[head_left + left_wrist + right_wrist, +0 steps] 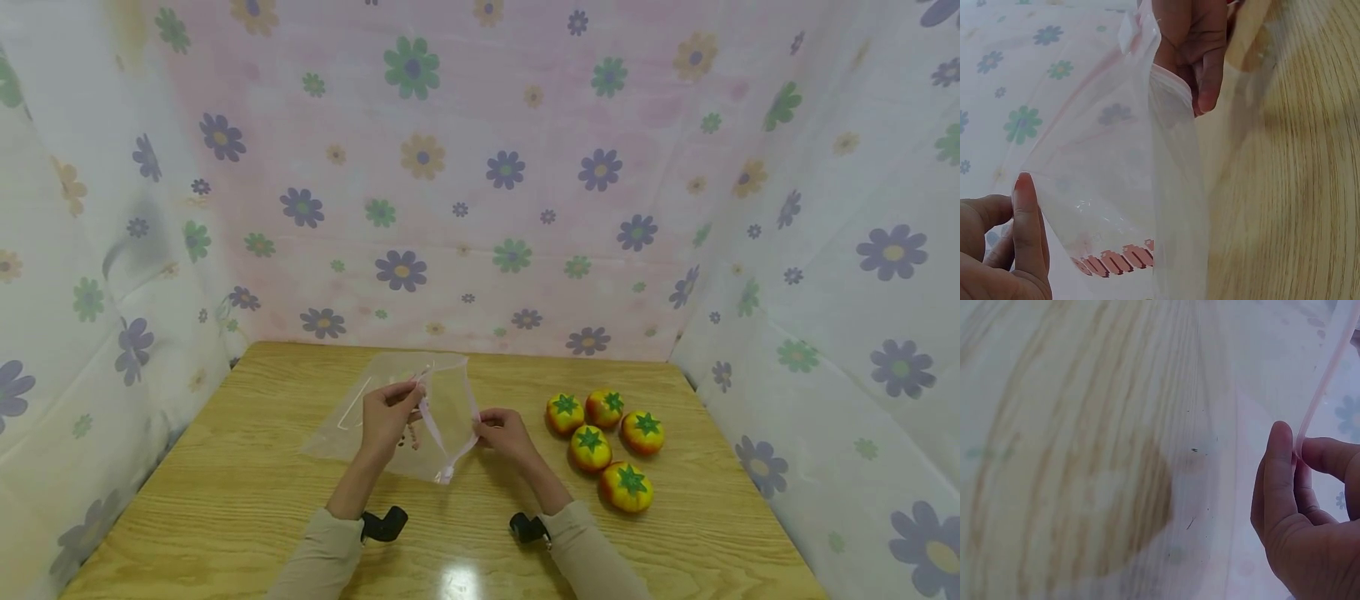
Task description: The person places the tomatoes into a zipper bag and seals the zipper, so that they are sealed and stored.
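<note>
A clear zip bag (450,387) with a pale pink rim is held up over the table, its mouth spread apart. My left hand (386,421) pinches one side of that mouth between thumb and fingers. The opposite side is pinched by my right hand (507,433), as the right wrist view also shows at the pink rim (1319,400). A pale slider (446,475) sits at the near corner of the mouth. Reddish-brown print (1116,259) marks the bag's wall in the left wrist view. No contents show inside the bag.
Several round yellow-and-red fruits with green star-shaped tops, one of them a front fruit (627,487), lie to the right of my right hand. The wood-grain table (247,467) is enclosed by flower-patterned cloth (480,250) at the back and sides. Black devices (385,524) are worn at both wrists.
</note>
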Demonstrator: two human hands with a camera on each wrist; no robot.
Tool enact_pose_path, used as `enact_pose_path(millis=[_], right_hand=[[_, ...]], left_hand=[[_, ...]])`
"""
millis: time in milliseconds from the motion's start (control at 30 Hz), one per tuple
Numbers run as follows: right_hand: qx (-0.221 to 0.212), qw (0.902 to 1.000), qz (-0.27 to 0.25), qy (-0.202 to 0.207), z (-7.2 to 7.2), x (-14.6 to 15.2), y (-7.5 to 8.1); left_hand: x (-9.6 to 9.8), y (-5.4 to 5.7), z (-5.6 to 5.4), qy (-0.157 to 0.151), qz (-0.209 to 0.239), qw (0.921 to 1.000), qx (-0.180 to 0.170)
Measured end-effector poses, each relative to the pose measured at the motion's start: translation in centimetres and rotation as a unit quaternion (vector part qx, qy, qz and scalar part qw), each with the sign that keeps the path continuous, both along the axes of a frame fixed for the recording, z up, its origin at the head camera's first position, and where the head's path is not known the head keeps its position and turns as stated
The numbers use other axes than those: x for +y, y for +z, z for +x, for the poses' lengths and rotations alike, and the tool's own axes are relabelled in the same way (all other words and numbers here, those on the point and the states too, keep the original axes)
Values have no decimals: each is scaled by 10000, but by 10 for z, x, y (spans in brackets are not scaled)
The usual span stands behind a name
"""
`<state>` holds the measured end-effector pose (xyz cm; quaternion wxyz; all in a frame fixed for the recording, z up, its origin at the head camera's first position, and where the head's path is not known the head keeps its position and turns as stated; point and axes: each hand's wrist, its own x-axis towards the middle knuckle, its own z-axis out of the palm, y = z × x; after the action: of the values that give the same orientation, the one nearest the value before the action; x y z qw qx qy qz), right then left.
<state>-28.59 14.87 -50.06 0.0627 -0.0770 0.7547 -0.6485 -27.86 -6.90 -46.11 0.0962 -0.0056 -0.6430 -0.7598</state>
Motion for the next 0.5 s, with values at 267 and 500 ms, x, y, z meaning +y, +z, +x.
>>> enact_pose_path(millis=[267, 500], right_hand=[[26, 9998, -219, 14, -5, -2, -11], [-38, 9998, -203, 61, -5, -4, -8]], left_hand=[[1, -2, 0, 6, -51, 10000, 16], [2, -2, 1, -79, 33, 9998, -155]])
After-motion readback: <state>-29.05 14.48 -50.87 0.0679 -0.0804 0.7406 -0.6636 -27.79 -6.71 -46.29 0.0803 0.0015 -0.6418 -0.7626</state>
